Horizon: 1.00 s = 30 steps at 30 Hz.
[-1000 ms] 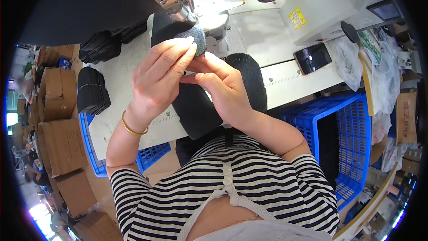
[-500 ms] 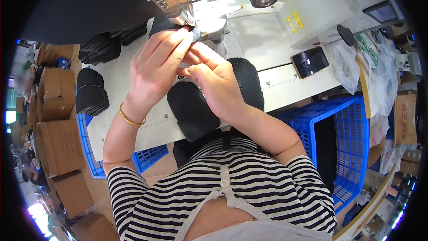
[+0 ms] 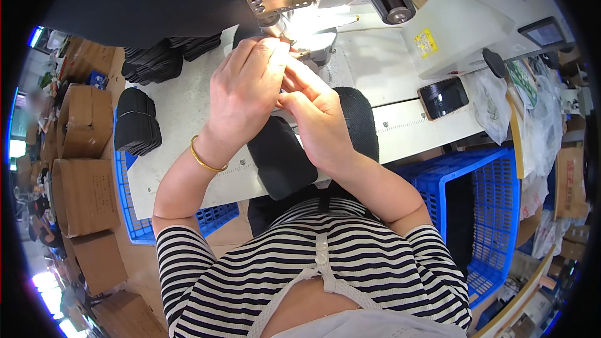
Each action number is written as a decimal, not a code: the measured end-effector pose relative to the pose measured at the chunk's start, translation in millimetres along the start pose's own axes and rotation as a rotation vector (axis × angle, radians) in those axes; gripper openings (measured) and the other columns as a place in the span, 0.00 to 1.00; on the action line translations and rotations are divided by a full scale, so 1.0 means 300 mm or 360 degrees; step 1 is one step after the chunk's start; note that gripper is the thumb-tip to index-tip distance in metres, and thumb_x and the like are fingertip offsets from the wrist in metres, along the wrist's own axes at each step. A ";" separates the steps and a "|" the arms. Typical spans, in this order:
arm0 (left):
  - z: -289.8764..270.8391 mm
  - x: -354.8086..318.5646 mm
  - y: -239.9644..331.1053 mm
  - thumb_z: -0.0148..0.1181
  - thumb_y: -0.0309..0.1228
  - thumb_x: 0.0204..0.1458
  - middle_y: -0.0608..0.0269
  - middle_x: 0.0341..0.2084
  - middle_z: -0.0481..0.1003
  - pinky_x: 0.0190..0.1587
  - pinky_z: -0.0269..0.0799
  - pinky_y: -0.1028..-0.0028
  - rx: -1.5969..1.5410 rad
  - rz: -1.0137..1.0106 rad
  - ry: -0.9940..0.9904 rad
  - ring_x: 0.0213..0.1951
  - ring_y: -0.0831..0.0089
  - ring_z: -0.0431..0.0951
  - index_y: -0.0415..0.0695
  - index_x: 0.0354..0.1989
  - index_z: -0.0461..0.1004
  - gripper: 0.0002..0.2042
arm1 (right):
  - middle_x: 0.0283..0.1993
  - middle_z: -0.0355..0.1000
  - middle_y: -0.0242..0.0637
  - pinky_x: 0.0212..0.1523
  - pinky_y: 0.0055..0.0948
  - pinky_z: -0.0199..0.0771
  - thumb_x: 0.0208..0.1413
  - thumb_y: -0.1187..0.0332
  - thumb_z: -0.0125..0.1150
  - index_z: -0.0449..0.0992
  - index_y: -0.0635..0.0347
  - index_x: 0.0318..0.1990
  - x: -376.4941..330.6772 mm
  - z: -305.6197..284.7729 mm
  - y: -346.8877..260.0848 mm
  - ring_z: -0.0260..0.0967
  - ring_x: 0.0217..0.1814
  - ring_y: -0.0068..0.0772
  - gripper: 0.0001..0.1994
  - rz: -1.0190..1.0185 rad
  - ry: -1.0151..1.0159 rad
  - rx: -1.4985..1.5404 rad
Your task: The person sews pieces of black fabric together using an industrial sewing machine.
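Under the sewing machine's needle area [image 3: 275, 25], my left hand [image 3: 244, 91] is closed with its fingertips pinched together. A black fabric piece [image 3: 243, 34] pokes out behind its knuckles, and the hand hides most of it. My right hand [image 3: 322, 119] meets the left one, its thumb and fingers closed in a pinch; what lies between them is hidden. Below the hands, a rounded black pad [image 3: 282, 163] lies over the table's front edge. Another black pad [image 3: 362, 122] rests beside my right wrist, partly covered by it.
Stacks of black pieces [image 3: 136, 124] stand at the left on the white table [image 3: 188, 181]. A phone [image 3: 443, 98] and plastic bags [image 3: 489, 103] lie on the right. Blue crates [image 3: 501, 213] sit below the table edge, and cardboard boxes [image 3: 87, 197] fill the left side.
The whole view has shifted, moving machine and table rightward in the picture. Both hands stay together by the needle; my left hand now hides the grey-blue edge that showed at the fingertips.
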<state>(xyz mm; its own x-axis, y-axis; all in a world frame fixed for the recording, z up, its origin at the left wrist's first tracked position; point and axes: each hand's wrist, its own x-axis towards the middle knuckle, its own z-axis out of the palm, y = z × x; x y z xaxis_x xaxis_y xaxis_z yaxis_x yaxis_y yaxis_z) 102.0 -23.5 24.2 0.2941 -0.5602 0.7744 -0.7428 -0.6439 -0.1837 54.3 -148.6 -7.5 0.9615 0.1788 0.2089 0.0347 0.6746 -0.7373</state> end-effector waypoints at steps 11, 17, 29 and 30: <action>-0.002 0.010 0.023 0.60 0.20 0.34 0.57 0.36 0.75 0.35 0.76 0.69 -0.0093 -0.0190 -0.0037 0.36 0.62 0.76 0.35 0.38 0.75 0.17 | 0.68 0.62 0.45 0.64 0.28 0.67 0.60 0.81 0.44 0.57 0.71 0.69 -0.009 -0.007 -0.021 0.64 0.66 0.30 0.27 0.0036 0.0032 -0.0107; -0.021 -0.007 -0.048 0.59 0.15 0.38 0.57 0.37 0.75 0.40 0.75 0.67 -0.0172 -0.0291 -0.0031 0.37 0.61 0.77 0.36 0.44 0.78 0.20 | 0.67 0.63 0.46 0.63 0.30 0.67 0.62 0.79 0.45 0.57 0.72 0.69 -0.010 -0.016 -0.005 0.63 0.67 0.32 0.26 0.0035 0.0023 -0.0129; -0.101 0.010 -0.028 0.62 0.18 0.37 0.57 0.41 0.77 0.41 0.75 0.67 -0.0426 -0.0108 -0.0255 0.38 0.60 0.75 0.37 0.44 0.79 0.20 | 0.64 0.66 0.42 0.61 0.28 0.68 0.63 0.77 0.47 0.61 0.70 0.67 -0.020 -0.014 -0.032 0.65 0.63 0.27 0.24 0.0034 -0.0041 -0.0205; -0.099 0.010 -0.008 0.61 0.18 0.36 0.56 0.40 0.76 0.41 0.75 0.67 -0.0356 -0.0126 -0.0231 0.39 0.60 0.75 0.36 0.44 0.79 0.20 | 0.63 0.67 0.41 0.60 0.27 0.68 0.63 0.77 0.47 0.62 0.70 0.66 -0.023 -0.017 -0.035 0.66 0.61 0.24 0.23 0.0036 -0.0036 -0.0253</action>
<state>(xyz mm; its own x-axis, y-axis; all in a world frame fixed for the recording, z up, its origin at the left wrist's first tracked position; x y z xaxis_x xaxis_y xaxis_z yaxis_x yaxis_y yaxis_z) 86.7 -8.2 44.8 0.4277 -0.5916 0.6834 -0.8235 -0.5668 0.0248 48.8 -160.4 -4.5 0.9562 0.2098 0.2039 0.0576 0.5485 -0.8342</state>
